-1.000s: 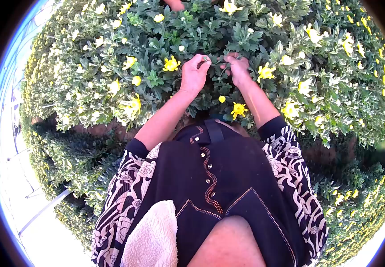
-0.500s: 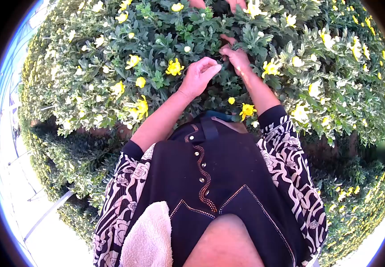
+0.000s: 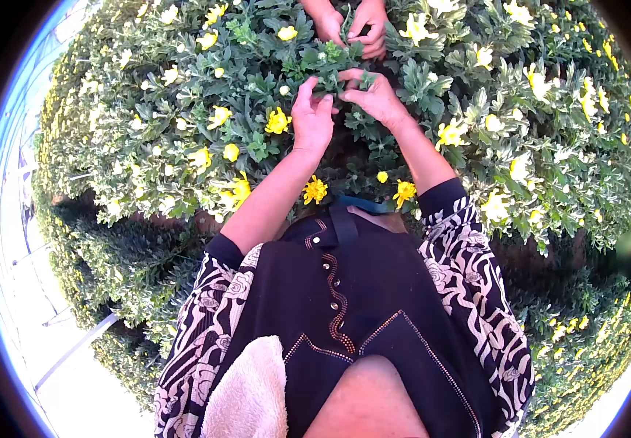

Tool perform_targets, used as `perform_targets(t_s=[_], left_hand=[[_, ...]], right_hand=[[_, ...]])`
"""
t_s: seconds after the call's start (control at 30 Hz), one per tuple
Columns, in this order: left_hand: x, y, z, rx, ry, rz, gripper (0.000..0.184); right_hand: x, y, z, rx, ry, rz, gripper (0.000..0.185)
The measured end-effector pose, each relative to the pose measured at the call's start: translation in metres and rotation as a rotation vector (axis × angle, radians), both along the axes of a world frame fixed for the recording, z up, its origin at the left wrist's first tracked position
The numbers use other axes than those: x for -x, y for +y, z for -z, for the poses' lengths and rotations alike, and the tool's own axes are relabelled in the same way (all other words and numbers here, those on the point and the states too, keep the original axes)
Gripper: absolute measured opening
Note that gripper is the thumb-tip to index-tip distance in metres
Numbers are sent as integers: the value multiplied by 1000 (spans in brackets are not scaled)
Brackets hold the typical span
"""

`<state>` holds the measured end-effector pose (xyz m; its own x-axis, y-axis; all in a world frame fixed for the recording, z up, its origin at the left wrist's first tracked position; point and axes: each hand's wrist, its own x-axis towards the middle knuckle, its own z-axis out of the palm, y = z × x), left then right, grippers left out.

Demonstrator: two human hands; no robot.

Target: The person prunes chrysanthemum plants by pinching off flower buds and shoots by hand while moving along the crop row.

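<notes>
Among the leafy chrysanthemum plants, my left hand has its thumb and fingers apart beside a green shoot. My right hand reaches in from the other side, thumb and forefinger spread around leaves at the same shoot. Nothing can be made out in either palm. A yellow flower blooms just left of my left hand. Another yellow flower is right of my right wrist.
At the top edge, another person's two hands hold a thin green stem close beyond mine. More yellow flowers stand near my body. A dark gap runs between plant rows. A white fluffy cloth lies against my clothing.
Both my hands have moved closer together at a shoot, and my right fingers have spread from their pinch. The other person's hands have come farther into view from the top.
</notes>
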<state>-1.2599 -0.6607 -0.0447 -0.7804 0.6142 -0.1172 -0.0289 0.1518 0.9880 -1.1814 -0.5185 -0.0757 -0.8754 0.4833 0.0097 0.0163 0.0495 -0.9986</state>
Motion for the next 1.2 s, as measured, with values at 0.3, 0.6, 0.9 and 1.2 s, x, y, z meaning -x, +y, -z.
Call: perform_targets(t_s=[0.3,0.6,0.9,1.2], left_hand=[[16,-5,25,-33,34,-93,14],[12,-18,17,-80,-34,-29,7],[12,-13,7,-52,69,35,23],[23,0,3,6,188,-58,61]], right_hand=[[-1,-13,11,551,-207,394,15],[-2,-6,7,461,-18,214,27],[28,7,9,395,-2,451,17],[30,-12,-9,279,-67,19,48]])
